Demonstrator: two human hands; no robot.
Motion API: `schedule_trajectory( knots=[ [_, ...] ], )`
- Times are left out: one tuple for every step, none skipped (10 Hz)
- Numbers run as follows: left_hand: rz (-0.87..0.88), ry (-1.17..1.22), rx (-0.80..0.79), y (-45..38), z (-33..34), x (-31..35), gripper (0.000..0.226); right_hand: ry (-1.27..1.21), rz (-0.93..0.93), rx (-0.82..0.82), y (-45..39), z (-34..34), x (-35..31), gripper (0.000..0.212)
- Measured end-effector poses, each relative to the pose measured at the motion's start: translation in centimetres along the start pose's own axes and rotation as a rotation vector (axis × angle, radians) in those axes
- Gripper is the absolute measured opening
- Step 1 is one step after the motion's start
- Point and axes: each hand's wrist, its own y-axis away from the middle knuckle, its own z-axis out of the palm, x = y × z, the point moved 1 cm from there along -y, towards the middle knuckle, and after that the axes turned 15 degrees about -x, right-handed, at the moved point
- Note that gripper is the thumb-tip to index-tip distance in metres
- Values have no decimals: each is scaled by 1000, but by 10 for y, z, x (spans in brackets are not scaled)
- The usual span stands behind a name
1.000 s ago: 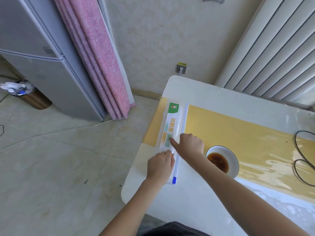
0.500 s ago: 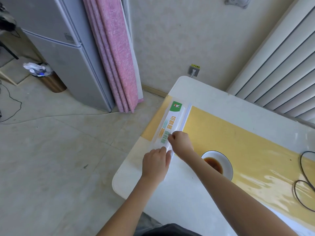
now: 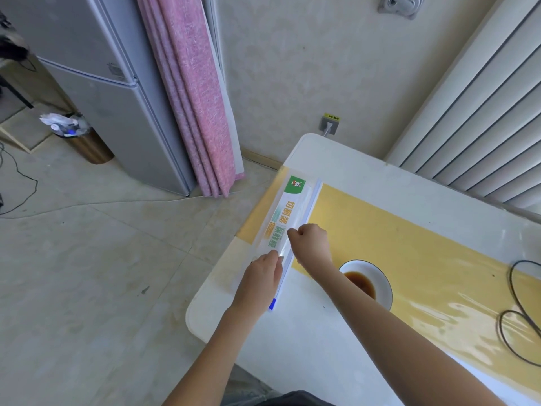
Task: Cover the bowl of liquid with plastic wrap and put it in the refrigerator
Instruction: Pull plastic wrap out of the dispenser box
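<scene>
A long white plastic wrap box [image 3: 285, 218] with green and orange print lies along the table's left edge. My left hand [image 3: 260, 281] presses down on its near end. My right hand [image 3: 311, 241] is closed at the box's right edge, fingers pinched where the film comes out; the clear film itself is hard to see. A white bowl [image 3: 379, 281] with dark brown liquid stands on the table just right of my right forearm. A grey two-door refrigerator [image 3: 96, 83] stands shut at the far left.
The white table [image 3: 366, 171] carries a yellow runner [image 3: 409, 247]. A black cable [image 3: 518, 312] loops at the right edge. A folded pink mat [image 3: 196, 92] leans beside the refrigerator. A bin [image 3: 79, 136] stands on the tiled floor.
My right hand has shifted slightly along the box's edge and closed tighter; the left hand stays on the box. The view has tilted, showing more of the refrigerator.
</scene>
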Motion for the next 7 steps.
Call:
schedule_trajectory(
  knots=[
    [24,-13,-27,-1,-4,2,23,74,128,-111,-7,-6,-15,40],
    [12,-17,-51,0,-7,3,24,182,174,-137,-20,-7,-26,42],
    [-11,13,-68,1,-9,6,28,408,179,-94,-29,-6,-33,25],
    [-87,184,-59,0,-8,5,33,581,198,-64,-30,-6,-39,22],
    [-125,292,-37,1,-11,4,34,591,175,-47,-33,-2,-34,25],
    [-118,411,-25,-1,-20,9,34,551,86,-10,-36,-4,-34,18],
    [-114,582,-46,-8,-35,22,34,417,-25,19,-35,-12,-43,41]
  ],
)
